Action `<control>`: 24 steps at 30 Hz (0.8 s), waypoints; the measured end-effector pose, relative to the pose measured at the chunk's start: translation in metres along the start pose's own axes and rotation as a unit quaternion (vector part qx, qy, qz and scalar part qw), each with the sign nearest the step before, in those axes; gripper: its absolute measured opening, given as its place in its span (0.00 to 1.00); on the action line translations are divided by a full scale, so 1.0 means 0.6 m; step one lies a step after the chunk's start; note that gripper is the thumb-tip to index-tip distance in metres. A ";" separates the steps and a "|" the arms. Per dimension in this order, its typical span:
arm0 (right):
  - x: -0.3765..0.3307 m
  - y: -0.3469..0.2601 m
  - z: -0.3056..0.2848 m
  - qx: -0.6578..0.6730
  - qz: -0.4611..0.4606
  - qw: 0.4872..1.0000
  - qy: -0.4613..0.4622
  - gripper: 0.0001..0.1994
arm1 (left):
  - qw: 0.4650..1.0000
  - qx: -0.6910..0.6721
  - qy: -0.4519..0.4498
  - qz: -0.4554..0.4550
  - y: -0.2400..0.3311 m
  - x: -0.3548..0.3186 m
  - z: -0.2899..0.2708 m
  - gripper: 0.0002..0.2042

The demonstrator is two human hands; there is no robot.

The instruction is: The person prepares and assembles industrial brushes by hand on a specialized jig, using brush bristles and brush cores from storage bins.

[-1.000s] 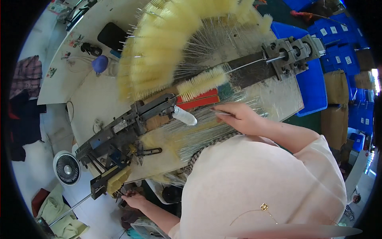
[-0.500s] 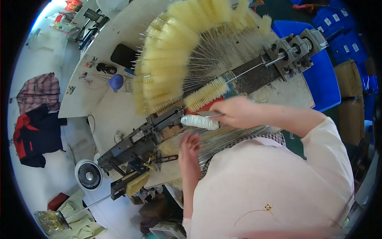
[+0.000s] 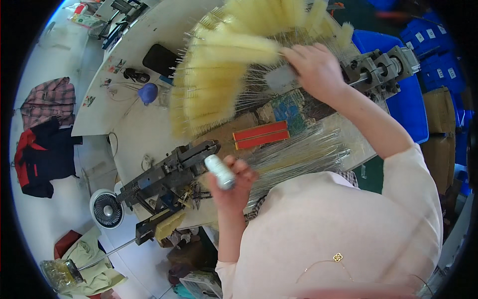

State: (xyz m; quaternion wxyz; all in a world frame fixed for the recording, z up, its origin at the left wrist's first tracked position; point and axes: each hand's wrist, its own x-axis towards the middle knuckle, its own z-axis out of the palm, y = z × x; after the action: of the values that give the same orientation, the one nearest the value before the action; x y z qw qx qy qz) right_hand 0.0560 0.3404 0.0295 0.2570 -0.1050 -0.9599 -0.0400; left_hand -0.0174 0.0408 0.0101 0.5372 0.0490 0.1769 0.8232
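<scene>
Brushes (image 3: 206, 94) on bench (image 3: 130, 122), far side; wires (image 3: 303, 155) near side; block (image 3: 261, 134) between. Clamp machine (image 3: 164, 169) left of block, chuck unit (image 3: 386, 67) right end. Bin (image 3: 412, 112) beyond, seemingly below bench level. Fan (image 3: 107, 209) far left.

The right arm reaches far forward, its bare forearm (image 3: 376, 122) slanting up and leftward from the shoulder side, with the wrist about straight and the back of the right hand (image 3: 314, 67) toward the camera, its fingers drawn together in a pinch that points left. The left forearm (image 3: 230, 234) rises almost upright and much nearer the torso (image 3: 338, 214), and the left hand (image 3: 233, 187) is turned palm up, slightly blurred, its fingers loosely curled and partly hidden.
</scene>
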 end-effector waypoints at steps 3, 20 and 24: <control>0.016 -0.032 0.046 0.098 0.086 0.990 -0.047 0.15 | 0.928 0.314 0.168 -0.106 0.000 0.011 0.001 0.23; -0.279 -0.007 -0.121 0.397 0.416 0.815 -0.074 0.14 | -0.170 0.974 -0.102 0.109 0.091 0.369 0.028 0.31; -0.349 -0.031 -0.088 0.270 0.402 0.844 -0.230 0.14 | -0.176 0.969 -0.127 0.114 0.100 0.367 0.017 0.30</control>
State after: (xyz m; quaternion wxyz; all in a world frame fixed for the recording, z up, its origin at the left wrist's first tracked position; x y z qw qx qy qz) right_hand 0.2544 0.2774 -0.0301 0.0406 -0.4143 -0.8378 0.3532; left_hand -0.1586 0.2203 0.0163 0.2133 -0.6371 -0.6928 0.2620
